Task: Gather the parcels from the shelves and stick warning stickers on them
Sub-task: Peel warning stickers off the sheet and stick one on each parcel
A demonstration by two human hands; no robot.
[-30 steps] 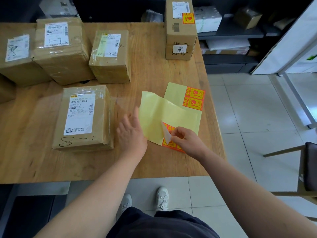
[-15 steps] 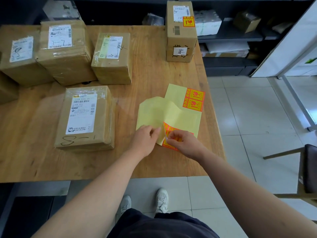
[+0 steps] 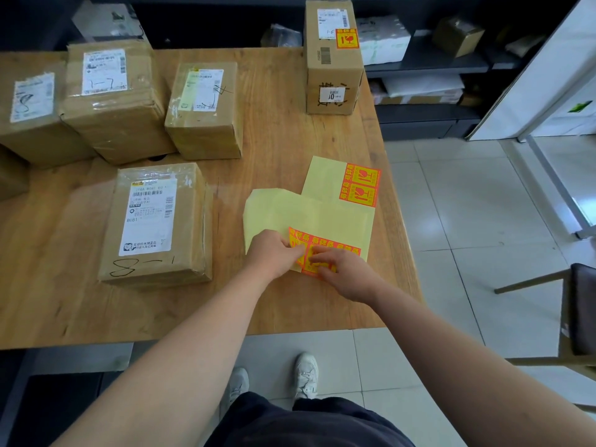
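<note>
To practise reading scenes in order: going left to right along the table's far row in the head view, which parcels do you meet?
Parcel at the left edge → parcel marked 1-7 → smaller parcel → tall box with a warning sticker.

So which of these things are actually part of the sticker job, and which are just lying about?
In the job: near sticker sheet, under left hand and right hand; far sticker sheet; parcel marked 8-1; parcels behind it; tall box, already stickered.
Lying about: chair; white packet on the shelf.
</note>
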